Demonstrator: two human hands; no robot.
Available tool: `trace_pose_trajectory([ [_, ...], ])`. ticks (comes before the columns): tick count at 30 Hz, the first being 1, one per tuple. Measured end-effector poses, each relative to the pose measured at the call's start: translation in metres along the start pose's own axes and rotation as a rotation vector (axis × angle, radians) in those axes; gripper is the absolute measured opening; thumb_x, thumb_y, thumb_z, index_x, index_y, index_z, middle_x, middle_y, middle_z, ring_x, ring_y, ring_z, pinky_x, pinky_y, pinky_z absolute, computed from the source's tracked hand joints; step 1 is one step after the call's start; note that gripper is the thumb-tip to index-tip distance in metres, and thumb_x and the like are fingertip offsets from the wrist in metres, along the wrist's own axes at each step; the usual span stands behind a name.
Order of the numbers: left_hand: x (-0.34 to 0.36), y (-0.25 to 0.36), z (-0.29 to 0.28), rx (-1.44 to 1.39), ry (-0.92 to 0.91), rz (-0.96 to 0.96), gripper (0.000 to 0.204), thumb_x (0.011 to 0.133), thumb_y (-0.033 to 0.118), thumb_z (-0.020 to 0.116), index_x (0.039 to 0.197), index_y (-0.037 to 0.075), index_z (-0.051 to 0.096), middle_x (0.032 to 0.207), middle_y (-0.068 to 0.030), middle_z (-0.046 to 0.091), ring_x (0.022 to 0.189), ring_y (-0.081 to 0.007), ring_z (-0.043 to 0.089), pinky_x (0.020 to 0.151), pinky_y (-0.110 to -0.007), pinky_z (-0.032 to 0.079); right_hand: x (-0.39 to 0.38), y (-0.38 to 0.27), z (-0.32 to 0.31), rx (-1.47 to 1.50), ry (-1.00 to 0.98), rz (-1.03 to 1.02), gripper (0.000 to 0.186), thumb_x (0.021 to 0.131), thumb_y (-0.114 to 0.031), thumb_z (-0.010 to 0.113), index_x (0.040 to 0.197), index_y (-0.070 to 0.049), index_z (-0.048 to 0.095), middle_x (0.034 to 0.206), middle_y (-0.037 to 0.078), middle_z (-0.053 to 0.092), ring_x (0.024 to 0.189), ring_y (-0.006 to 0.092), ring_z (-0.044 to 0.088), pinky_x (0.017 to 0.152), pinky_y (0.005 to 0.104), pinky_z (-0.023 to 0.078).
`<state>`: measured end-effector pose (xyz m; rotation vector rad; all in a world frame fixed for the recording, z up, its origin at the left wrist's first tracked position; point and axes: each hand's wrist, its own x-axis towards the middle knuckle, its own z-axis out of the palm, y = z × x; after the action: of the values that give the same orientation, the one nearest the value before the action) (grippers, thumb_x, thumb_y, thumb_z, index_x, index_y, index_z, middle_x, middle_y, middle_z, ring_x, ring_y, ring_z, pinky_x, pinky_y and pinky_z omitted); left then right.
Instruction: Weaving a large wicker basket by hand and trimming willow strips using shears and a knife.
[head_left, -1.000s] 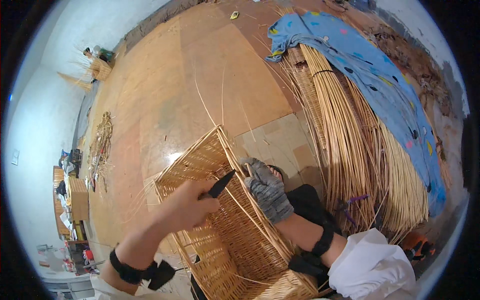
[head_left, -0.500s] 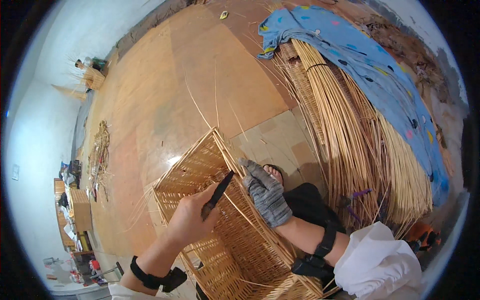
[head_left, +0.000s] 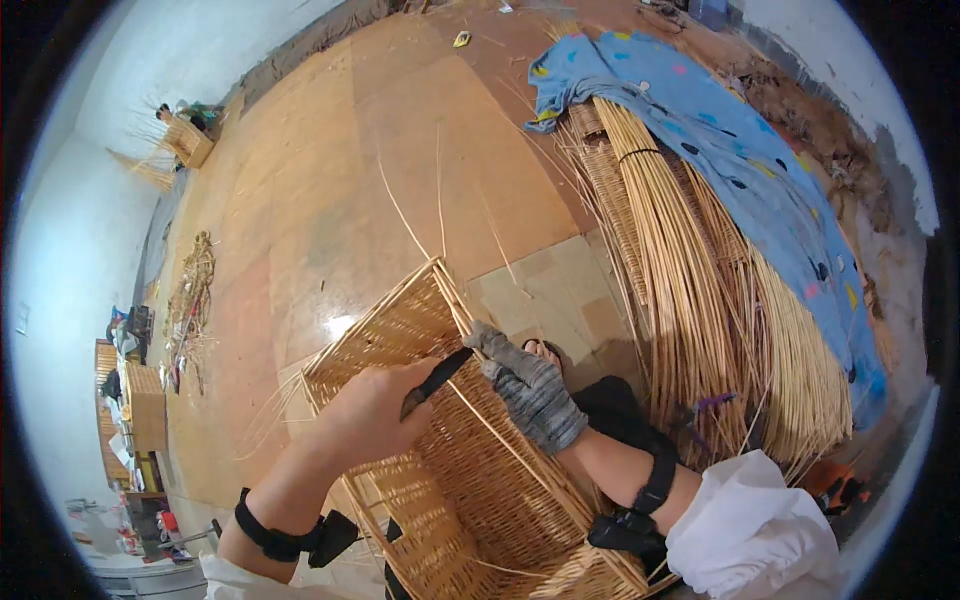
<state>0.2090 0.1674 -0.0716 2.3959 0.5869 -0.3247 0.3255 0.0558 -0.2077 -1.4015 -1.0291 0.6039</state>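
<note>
An open rectangular wicker basket point(head_left: 520, 480) stands tilted in front of me, its rim made of several long rods. My left hand point(head_left: 385, 400) is bare and closed on a dark knife point(head_left: 440, 375); the knife's far end meets the rim by the other hand's fingertips. In a grey knitted glove, my right hand point(head_left: 530, 385) grips the rods of the basket's right rim. Its fingers hide the exact spot where the blade touches. Two thin wicker ends point(head_left: 400, 210) stick up from the far corner.
Bundled wicker rods point(head_left: 680, 260) lie at right, partly under a blue patterned cloth point(head_left: 740, 150). Purple-handled pruning shears point(head_left: 715, 402) rest near the bundles. Loose stalks point(head_left: 190, 290) lie left on the brown floor boards point(head_left: 300, 180). My foot point(head_left: 542, 352) shows beyond the gloved hand.
My left hand has turned, and the knife lies flatter, its far end now closer to the gloved fingers. The right hand keeps its grip on the rim. The whole view has shifted slightly.
</note>
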Motion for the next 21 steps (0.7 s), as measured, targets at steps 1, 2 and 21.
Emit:
trace_pose_trajectory([
  [1,0.0,0.0,-0.001,-0.003,0.005,0.001,0.043,0.07,0.007,0.052,0.113,0.002,0.049,0.068,-0.0217,0.056,0.064,-0.0368,0.055,0.059,-0.039,0.044,0.0,0.001,0.002,-0.008,-0.024,0.012,0.031,0.085,-0.005,0.047,0.115,-0.003,0.05,0.12,0.012,0.05,0.116,0.0217,0.043,0.096,0.0279,0.033],
  [2,0.001,0.001,-0.001,0.046,-0.001,-0.011,0.041,0.07,0.008,0.052,0.11,0.002,0.05,0.069,-0.0217,0.056,0.066,-0.037,0.056,0.06,-0.041,0.044,0.0,0.002,0.004,-0.015,-0.048,0.024,0.031,0.084,-0.004,0.048,0.115,-0.003,0.05,0.122,0.012,0.048,0.116,0.0219,0.042,0.096,0.028,0.031],
  [21,0.014,0.03,0.009,0.751,-0.154,-0.066,0.041,0.073,0.008,0.049,0.111,-0.008,0.044,0.084,-0.0158,0.061,0.067,-0.0254,0.063,0.055,-0.031,0.051,0.038,-0.009,0.003,-0.386,-0.114,0.555,0.04,0.059,-0.026,0.072,0.087,-0.001,0.059,0.084,0.015,0.063,0.078,0.024,0.061,0.069,0.0331,0.047],
])
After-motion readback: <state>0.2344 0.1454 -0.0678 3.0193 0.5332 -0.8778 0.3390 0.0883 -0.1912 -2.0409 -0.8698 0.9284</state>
